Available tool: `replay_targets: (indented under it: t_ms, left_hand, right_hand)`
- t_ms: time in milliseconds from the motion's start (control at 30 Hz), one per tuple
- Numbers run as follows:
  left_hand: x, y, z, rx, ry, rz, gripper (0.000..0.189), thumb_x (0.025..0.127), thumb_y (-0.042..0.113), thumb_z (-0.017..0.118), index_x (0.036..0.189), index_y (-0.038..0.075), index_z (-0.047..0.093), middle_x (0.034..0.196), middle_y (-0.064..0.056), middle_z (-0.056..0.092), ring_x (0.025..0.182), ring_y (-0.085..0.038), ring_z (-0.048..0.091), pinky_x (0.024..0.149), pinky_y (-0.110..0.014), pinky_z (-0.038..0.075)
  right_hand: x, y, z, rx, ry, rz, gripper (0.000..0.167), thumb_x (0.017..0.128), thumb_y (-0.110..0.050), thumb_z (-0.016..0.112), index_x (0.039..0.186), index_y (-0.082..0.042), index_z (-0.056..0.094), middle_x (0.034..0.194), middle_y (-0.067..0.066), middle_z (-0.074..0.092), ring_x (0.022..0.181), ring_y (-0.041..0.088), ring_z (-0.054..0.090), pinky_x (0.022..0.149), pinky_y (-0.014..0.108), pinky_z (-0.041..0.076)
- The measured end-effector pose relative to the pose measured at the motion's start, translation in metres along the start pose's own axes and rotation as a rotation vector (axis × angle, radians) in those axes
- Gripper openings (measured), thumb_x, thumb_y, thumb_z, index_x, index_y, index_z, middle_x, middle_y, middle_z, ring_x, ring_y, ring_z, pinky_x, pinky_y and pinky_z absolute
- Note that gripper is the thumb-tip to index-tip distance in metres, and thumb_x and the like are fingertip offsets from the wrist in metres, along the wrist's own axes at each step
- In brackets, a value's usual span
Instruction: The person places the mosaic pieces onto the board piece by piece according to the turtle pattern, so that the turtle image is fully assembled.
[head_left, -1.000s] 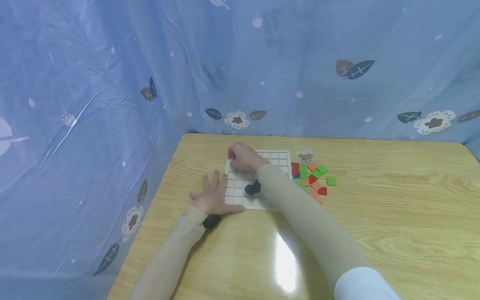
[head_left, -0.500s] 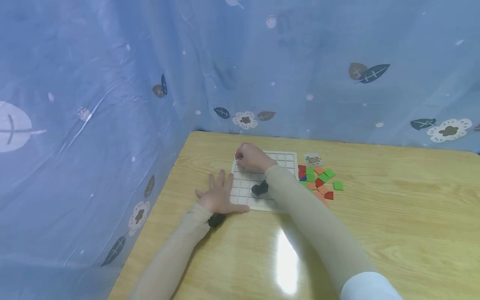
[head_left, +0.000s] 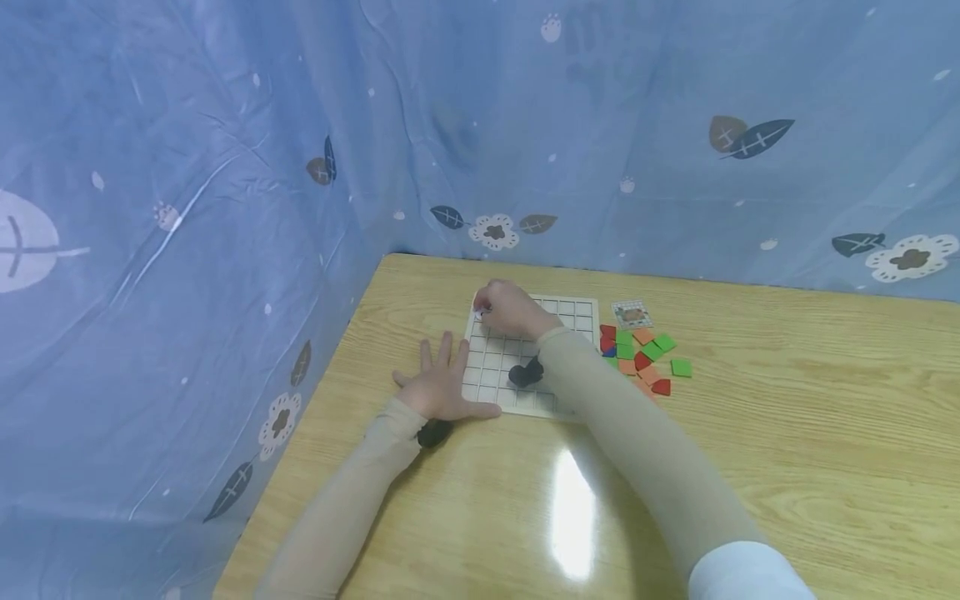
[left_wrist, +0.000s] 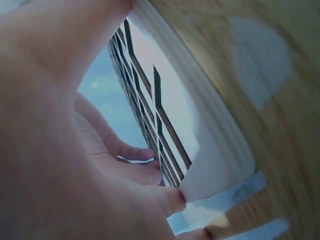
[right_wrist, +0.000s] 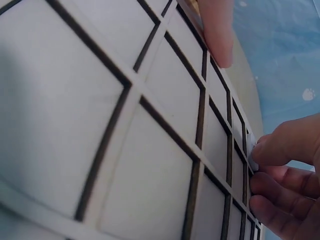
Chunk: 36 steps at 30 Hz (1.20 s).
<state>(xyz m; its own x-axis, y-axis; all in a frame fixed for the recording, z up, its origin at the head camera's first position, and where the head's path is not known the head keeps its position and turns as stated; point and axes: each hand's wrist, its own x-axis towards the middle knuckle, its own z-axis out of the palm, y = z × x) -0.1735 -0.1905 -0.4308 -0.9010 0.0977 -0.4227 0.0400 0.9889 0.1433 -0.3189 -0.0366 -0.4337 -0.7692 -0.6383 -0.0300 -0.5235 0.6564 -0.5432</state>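
A white board (head_left: 483, 379) with a raised square grid lies on the wooden table. My left hand (head_left: 441, 390) rests with fingers spread at its left edge, the thumb along the near left corner; the left wrist view shows the board's rim (left_wrist: 220, 120) beside the hand. Reaching across the grid, my right hand (head_left: 513, 310) is at the far left corner with curled fingers. There the thumb and fingers pinch a small whitish piece (right_wrist: 253, 152), seen edge-on at the board's side; its shape is mostly hidden.
Right of the board lie loose tiles: green (head_left: 681, 367), red (head_left: 662, 387), orange (head_left: 643, 336) and a blue one partly covered. A small printed card (head_left: 632, 314) with a grid lies behind them. A blue patterned curtain (head_left: 637, 167) borders the table.
The head view has shifted, so everything sits slightly further right in it. Both hands keep nearly the same places on the board, the right one still at the far left corner.
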Motion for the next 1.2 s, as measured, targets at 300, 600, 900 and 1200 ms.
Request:
replay_targets:
  t_ms: [300, 600, 900, 1200]
  left_hand:
    - [0.0, 0.002, 0.0, 0.006, 0.004, 0.003, 0.132, 0.074, 0.093, 0.059, 0.17, 0.019, 0.004, 0.176, -0.012, -0.008, 0.158, -0.053, -0.006, 0.097, -0.094, 0.021]
    - [-0.001, 0.003, 0.0, -0.007, 0.004, -0.014, 0.131, 0.075, 0.091, 0.061, 0.17, 0.02, 0.005, 0.176, -0.012, -0.009, 0.158, -0.053, -0.007, 0.098, -0.094, 0.02]
    - [0.0, 0.002, 0.0, -0.011, -0.005, -0.014, 0.131, 0.075, 0.09, 0.062, 0.17, 0.019, 0.004, 0.176, -0.012, -0.01, 0.158, -0.052, -0.007, 0.098, -0.093, 0.02]
    - [-0.001, 0.003, 0.0, -0.015, 0.007, -0.003, 0.132, 0.075, 0.09, 0.062, 0.17, 0.018, 0.004, 0.176, -0.013, -0.01, 0.158, -0.053, -0.008, 0.097, -0.094, 0.02]
  right_hand:
    - [-0.013, -0.001, -0.007, -0.038, 0.023, -0.032, 0.035, 0.093, -0.007, 0.065, 0.127, -0.003, 0.071, 0.126, 0.015, 0.068, 0.118, 0.032, 0.066, 0.105, 0.044, 0.054]
    - [-0.043, -0.012, -0.017, -0.053, 0.061, -0.12, 0.03, 0.096, -0.007, 0.069, 0.125, -0.001, 0.073, 0.123, 0.017, 0.07, 0.106, 0.03, 0.07, 0.094, 0.041, 0.058]
    - [-0.074, -0.015, -0.023, -0.039, 0.065, -0.06, 0.035, 0.095, -0.012, 0.07, 0.129, -0.004, 0.072, 0.127, 0.015, 0.067, 0.116, 0.03, 0.064, 0.104, 0.046, 0.053]
    - [-0.107, -0.007, -0.029, -0.048, 0.123, -0.052, 0.036, 0.095, -0.014, 0.071, 0.129, -0.004, 0.072, 0.126, 0.013, 0.067, 0.113, 0.03, 0.065, 0.101, 0.047, 0.054]
